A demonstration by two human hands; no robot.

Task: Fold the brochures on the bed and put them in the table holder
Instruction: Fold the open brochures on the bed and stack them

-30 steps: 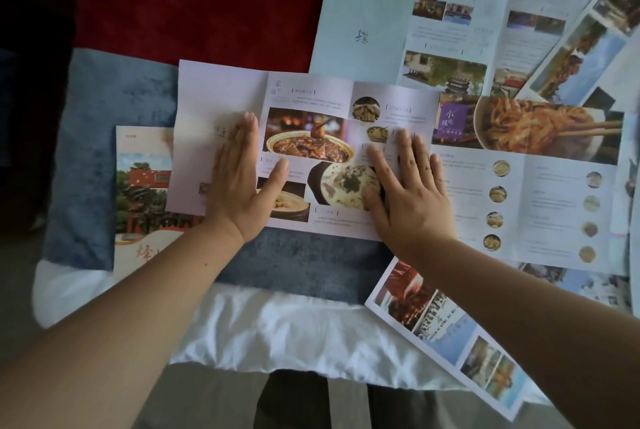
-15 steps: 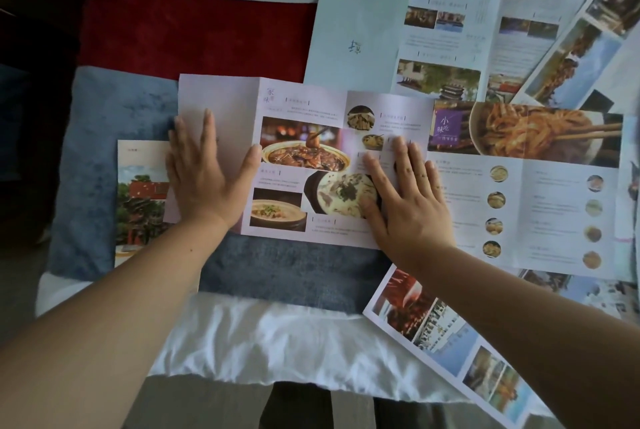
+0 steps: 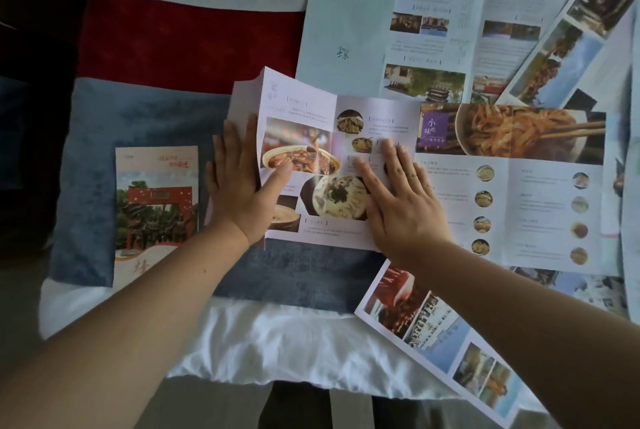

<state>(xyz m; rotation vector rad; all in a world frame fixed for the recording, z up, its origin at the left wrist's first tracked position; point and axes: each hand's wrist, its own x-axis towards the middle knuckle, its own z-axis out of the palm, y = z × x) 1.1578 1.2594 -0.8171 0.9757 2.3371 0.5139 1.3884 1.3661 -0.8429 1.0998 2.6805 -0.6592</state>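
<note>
Head view looks down on a bed [image 3: 277, 342] covered by white sheets and a blue-and-red bed runner [image 3: 145, 110], with several brochures spread over it. The food brochure [image 3: 512, 193] lies open across the middle of the bed, its right panels flat and showing noodles and small round dishes. Its left end panel [image 3: 242, 106] is folded in and partly raised, the crease standing up off the runner. The left hand [image 3: 242, 186] grips that fold: its fingers [image 3: 230, 141] lie behind the raised panel and the thumb presses on the printed side, over a photo of a braised dish. The right hand [image 3: 401, 200] rests flat on the brochure's middle panels, fingers spread wide and pressing the paper down, holding nothing. Near the left edge of the bed, a folded brochure [image 3: 156, 214] with a red gate on its cover lies closed on the runner, just beside the left hand. A pale green brochure [image 3: 349, 30] lies open toward the far side. Another brochure [image 3: 436, 331] with building photos lies angled at the near edge, partly under the right forearm.
</note>
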